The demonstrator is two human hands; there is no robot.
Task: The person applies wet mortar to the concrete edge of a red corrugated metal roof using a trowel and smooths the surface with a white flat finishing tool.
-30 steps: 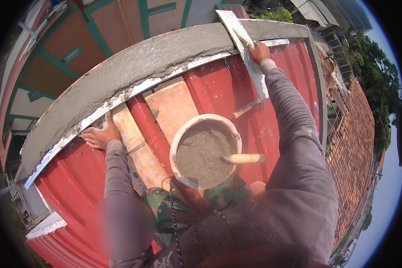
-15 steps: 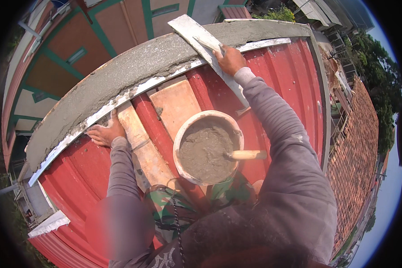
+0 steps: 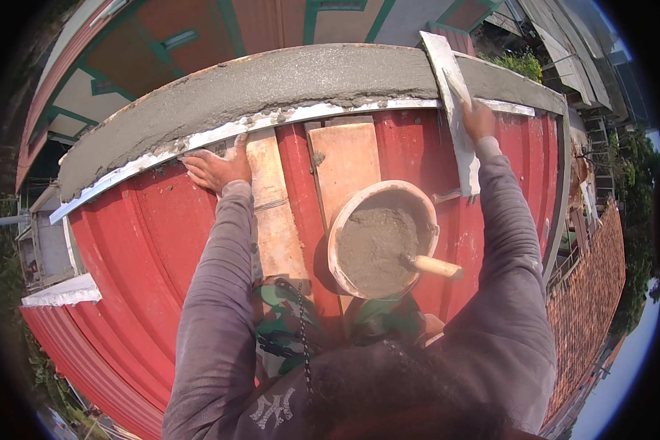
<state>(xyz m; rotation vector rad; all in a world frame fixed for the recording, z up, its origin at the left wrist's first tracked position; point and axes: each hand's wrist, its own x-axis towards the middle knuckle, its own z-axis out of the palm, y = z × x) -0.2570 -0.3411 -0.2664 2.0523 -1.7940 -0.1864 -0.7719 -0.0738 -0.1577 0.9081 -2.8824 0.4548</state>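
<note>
My right hand [image 3: 479, 119] grips the handle of a long pale plastering float [image 3: 462, 147], which lies across the top of a curved wall of wet grey mortar [image 3: 271, 82] near its right part. A whitish straightedge [image 3: 301, 114] runs along the wall's near side. My left hand [image 3: 220, 167] rests by that straightedge with fingers spread and nothing in it. Between my arms sits a round bucket [image 3: 334, 255] of mortar [image 3: 374, 238]. A wooden handle [image 3: 436, 267] sticks out of it to the right; the tool's blade is hidden in the mortar.
Red ribbed metal roofing [image 3: 154, 235] spreads under me. Two wooden planks lie on it, one plank [image 3: 279, 227] near my left hand and another plank [image 3: 345, 154] behind the bucket. Beyond the wall's outer edge the ground drops away toward a building [image 3: 271, 26] with green trim.
My right hand has slid the float to the right along the mortar top. The view has shifted, and my left hand stays by the straightedge with its fingers spread.
</note>
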